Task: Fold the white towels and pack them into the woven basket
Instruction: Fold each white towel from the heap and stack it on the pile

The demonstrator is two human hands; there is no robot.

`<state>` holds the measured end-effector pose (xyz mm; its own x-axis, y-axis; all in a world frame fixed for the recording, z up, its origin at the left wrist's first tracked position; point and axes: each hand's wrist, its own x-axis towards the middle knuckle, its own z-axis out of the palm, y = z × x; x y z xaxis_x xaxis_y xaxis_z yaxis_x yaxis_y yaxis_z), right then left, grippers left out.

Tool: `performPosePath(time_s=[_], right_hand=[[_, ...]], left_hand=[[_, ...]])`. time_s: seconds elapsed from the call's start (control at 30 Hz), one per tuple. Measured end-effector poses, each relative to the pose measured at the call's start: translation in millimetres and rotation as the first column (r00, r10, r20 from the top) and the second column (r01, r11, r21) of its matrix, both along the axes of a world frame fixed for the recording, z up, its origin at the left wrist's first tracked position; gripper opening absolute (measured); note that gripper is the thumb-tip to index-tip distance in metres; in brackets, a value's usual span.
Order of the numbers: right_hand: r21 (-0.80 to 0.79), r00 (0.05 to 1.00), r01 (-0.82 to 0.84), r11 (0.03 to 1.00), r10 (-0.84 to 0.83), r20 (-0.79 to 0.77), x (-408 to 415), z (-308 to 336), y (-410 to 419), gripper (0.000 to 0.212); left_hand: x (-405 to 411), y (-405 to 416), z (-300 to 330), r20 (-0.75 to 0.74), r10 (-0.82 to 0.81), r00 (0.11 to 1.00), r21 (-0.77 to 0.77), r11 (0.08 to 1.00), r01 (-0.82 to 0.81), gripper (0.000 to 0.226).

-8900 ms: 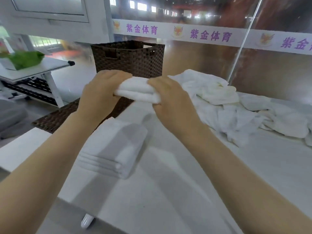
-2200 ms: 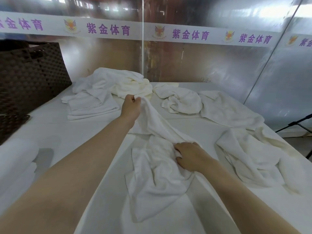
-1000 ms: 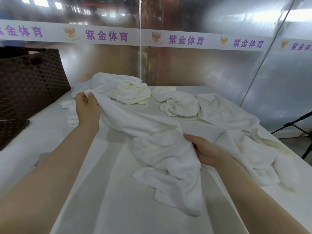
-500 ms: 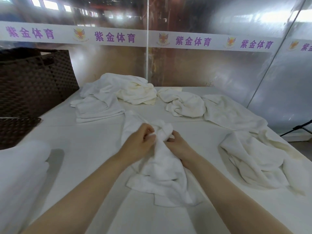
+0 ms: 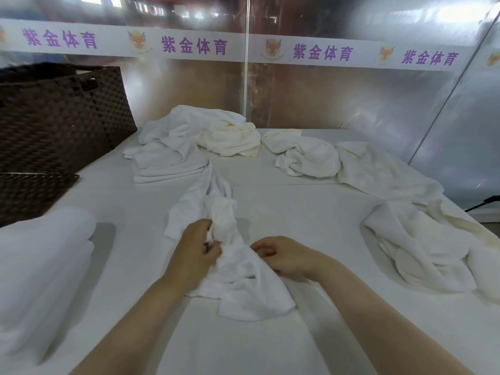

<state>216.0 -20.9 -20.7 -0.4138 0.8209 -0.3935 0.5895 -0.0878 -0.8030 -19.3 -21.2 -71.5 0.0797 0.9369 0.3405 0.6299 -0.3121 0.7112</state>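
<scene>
A crumpled white towel (image 5: pixel 230 272) lies on the white table (image 5: pixel 311 217) in front of me. My left hand (image 5: pixel 196 253) grips a bunched part of it, fingers curled into the cloth. My right hand (image 5: pixel 284 255) pinches the towel's right side, fingertips tucked under a fold. The dark woven basket (image 5: pixel 59 117) stands at the far left. A stack of folded towels (image 5: pixel 40 266) sits at the near left.
Several loose white towels lie about: a heap (image 5: pixel 216 131) at the back, one (image 5: pixel 305 155) right of it, a spread one (image 5: pixel 384 171), and a rumpled one (image 5: pixel 422 247) at the right edge. A basket lid (image 5: pixel 29 193) lies left. Glass panels stand behind.
Both hands have drawn closer to me along the towel, which now lies stretched lengthwise away from me. The hands have parted slightly.
</scene>
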Motion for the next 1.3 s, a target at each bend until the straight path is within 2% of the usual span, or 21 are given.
performPosePath(time_s=[0.13,0.27,0.37,0.43,0.5,0.53,0.57,0.6,0.63,0.67,0.73,0.77,0.8,0.87,0.93,1.03,1.13,1.2,1.3], right_hand=[[0.024,0.998,-0.032,0.999,0.03,0.058,-28,5,-16,0.052],[0.068,1.0,-0.024,0.997,0.023,0.013,-47,1,-28,0.019],[0.065,0.99,0.137,0.988,-0.136,-0.025,-43,0,-23,0.017],[0.169,0.955,0.295,0.94,-0.294,-0.029,-32,3,-14,0.013],[0.402,0.902,0.403,0.822,-0.432,-0.021,-16,8,-5,0.019],[0.557,0.882,0.397,0.73,-0.471,-0.011,-9,10,-3,0.024],[0.728,0.875,0.315,0.609,-0.484,0.027,-3,10,0,0.027],[0.866,0.868,0.165,0.473,-0.487,0.101,3,11,1,0.027],[0.924,0.856,-0.006,0.381,-0.476,0.202,7,7,2,0.024],[0.91,0.846,-0.144,0.389,-0.429,0.317,10,4,3,0.019],[0.768,0.857,-0.24,0.594,-0.242,0.455,15,-2,0,0.022],[0.663,0.884,-0.215,0.717,-0.146,0.444,19,-4,-2,0.03],[0.597,0.919,-0.157,0.787,-0.105,0.38,22,-4,-4,0.037],[0.584,0.965,0.033,0.811,-0.178,0.192,27,1,-6,0.05],[0.549,0.946,0.205,0.81,-0.307,0.1,35,6,-4,0.055],[0.54,0.872,0.191,0.82,-0.395,0.291,50,9,-1,0.049],[0.422,0.81,0.152,0.894,-0.357,0.465,60,11,-4,0.04],[0.335,0.781,0.144,0.931,-0.315,0.54,65,13,-5,0.042],[0.289,0.775,0.115,0.95,-0.268,0.572,72,19,-7,0.044]], left_hand=[[1,1,0,0.009,-0.003,1.0,0.034,0.999,0.003,0.014],[0,-1,0,0.069,0.014,0.997,0.022,1.0,-0.016,0.02],[-2,-2,0,0.121,0.051,0.991,0.027,0.998,-0.054,0.022],[-6,-2,-1,0.164,0.092,0.982,0.032,0.995,-0.098,0.024],[-10,-2,-1,0.244,0.125,0.962,0.017,0.991,-0.133,0.027],[-12,-3,0,0.29,0.137,0.947,0.008,0.989,-0.146,0.031],[-13,-5,0,0.331,0.146,0.932,-0.004,0.988,-0.153,0.035],[-15,-6,2,0.366,0.149,0.919,-0.016,0.988,-0.154,0.038],[-16,-8,3,0.393,0.151,0.907,-0.027,0.988,-0.153,0.043],[-17,-8,4,0.412,0.152,0.898,-0.035,0.988,-0.151,0.047],[-17,-9,4,0.413,0.159,0.897,-0.043,0.987,-0.155,0.051],[-16,-9,4,0.393,0.155,0.906,-0.028,0.987,-0.157,0.048],[-16,-8,3,0.37,0.15,0.917,-0.01,0.987,-0.157,0.042],[-16,-7,2,0.339,0.157,0.928,-0.007,0.986,-0.164,0.033],[-15,-8,1,0.321,0.165,0.933,-0.025,0.986,-0.165,0.026],[-16,-8,0,0.312,0.141,0.939,-0.014,0.989,-0.144,0.023],[-19,-8,0,0.243,0.12,0.963,-0.021,0.993,-0.118,0.016],[-20,-10,2,0.256,0.095,0.962,-0.025,0.995,-0.092,0.018],[-20,-15,8,0.335,0.053,0.941,-0.041,0.998,-0.042,0.018]])
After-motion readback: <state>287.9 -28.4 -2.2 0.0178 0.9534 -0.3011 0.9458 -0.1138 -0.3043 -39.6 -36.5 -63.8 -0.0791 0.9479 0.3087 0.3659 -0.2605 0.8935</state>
